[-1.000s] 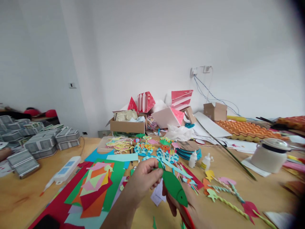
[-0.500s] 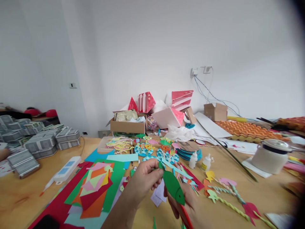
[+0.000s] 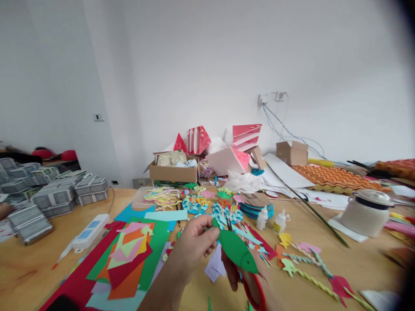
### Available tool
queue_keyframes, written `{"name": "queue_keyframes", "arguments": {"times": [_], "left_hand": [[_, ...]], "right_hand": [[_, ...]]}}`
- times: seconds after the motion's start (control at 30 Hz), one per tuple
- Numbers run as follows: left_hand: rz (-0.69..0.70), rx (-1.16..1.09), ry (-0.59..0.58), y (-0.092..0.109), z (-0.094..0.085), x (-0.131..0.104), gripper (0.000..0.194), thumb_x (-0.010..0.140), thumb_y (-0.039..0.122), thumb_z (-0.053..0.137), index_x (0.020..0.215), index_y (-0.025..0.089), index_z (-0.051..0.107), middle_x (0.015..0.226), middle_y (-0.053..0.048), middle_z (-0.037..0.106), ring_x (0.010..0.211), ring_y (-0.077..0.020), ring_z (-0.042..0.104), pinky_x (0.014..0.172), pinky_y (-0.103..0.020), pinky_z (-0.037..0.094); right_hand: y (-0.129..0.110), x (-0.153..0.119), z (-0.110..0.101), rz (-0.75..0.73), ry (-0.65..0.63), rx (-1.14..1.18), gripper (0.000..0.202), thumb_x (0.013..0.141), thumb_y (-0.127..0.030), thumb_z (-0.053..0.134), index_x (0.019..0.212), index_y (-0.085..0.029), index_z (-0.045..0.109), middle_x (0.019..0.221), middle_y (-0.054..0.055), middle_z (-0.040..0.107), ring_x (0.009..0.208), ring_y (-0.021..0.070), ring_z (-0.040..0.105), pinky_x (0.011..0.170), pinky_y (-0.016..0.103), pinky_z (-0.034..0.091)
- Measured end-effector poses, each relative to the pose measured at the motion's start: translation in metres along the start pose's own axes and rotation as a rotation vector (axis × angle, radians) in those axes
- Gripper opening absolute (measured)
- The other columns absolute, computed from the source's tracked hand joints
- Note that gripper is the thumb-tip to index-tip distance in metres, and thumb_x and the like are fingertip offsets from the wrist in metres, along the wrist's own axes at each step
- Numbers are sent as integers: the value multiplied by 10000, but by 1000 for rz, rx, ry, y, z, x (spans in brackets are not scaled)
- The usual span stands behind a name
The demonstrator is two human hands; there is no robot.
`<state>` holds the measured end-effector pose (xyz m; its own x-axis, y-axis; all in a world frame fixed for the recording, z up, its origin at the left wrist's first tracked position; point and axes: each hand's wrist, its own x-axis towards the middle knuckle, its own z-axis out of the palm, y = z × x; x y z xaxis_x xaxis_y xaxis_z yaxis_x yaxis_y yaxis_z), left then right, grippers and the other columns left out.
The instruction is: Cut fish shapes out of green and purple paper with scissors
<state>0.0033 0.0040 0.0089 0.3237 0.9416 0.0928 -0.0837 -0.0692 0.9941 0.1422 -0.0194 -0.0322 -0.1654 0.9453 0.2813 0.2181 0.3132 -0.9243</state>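
Note:
My left hand (image 3: 198, 236) pinches the narrow tail end of a green paper fish (image 3: 236, 249) between thumb and fingers. The fish has a dark eye dot near its right end and hangs over the table. Beneath and behind it, my right hand (image 3: 259, 270) grips red-handled scissors (image 3: 254, 290); the dark blade tips show just above the fish's upper edge. Part of my right hand is hidden by the fish. Purple paper pieces (image 3: 215, 264) lie on the table below, between my hands.
Stacked coloured paper (image 3: 126, 259) lies left, near a white glue gun (image 3: 90, 233). Two small glue bottles (image 3: 281, 222), paper fish decorations (image 3: 227, 211) and twisted paper strings (image 3: 314, 280) are ahead and right. A lidded white pot (image 3: 365, 214) stands far right. A cardboard box (image 3: 173, 172) sits at the back.
The fish has turned, its eye end swinging slightly right and up. The scissors have shifted, so a red handle loop and the blade tips now show. My left hand keeps its pinch.

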Motion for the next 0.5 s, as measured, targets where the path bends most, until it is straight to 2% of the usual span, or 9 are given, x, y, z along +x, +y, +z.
{"name": "queue_keyframes", "arguments": {"times": [0.07,0.13,0.2,0.27,0.37,0.5], "left_hand": [[10,20,23,0,0,0,144,697,281,492,618,179,428,495,66,403,451,-63,332,450,-192,253],[20,56,33,1,0,0,130,695,275,487,623,178,439,507,64,408,464,-67,342,458,-194,262],[34,94,40,2,0,1,127,695,272,480,618,179,440,515,63,408,470,-70,345,461,-196,265],[49,119,41,1,0,3,138,695,276,474,604,182,430,517,63,404,471,-71,343,458,-197,263],[46,135,47,-2,-1,5,148,701,282,476,603,184,424,511,65,404,471,-72,344,457,-194,268],[37,96,67,-6,-2,4,210,739,316,468,589,184,405,510,55,436,477,-72,370,467,-188,291]], "right_hand": [[9,5,-3,35,39,144,512,781,-609,344,467,-215,441,357,-28,416,320,126,406,343,238,321],[16,10,-8,16,158,340,453,775,-579,433,542,-201,524,361,-26,451,339,126,427,370,239,345],[20,12,-15,-7,225,483,409,713,-602,516,660,-201,576,445,-18,518,354,121,437,351,231,336],[18,12,-20,-31,263,537,413,611,-595,637,738,-204,593,552,-3,577,429,131,490,384,231,367],[10,8,-20,-7,298,540,416,489,-450,794,766,-205,604,620,-7,608,520,129,536,451,213,402],[3,4,-15,82,306,549,364,508,-335,809,774,-202,600,580,-35,600,475,90,496,438,182,375]]}}
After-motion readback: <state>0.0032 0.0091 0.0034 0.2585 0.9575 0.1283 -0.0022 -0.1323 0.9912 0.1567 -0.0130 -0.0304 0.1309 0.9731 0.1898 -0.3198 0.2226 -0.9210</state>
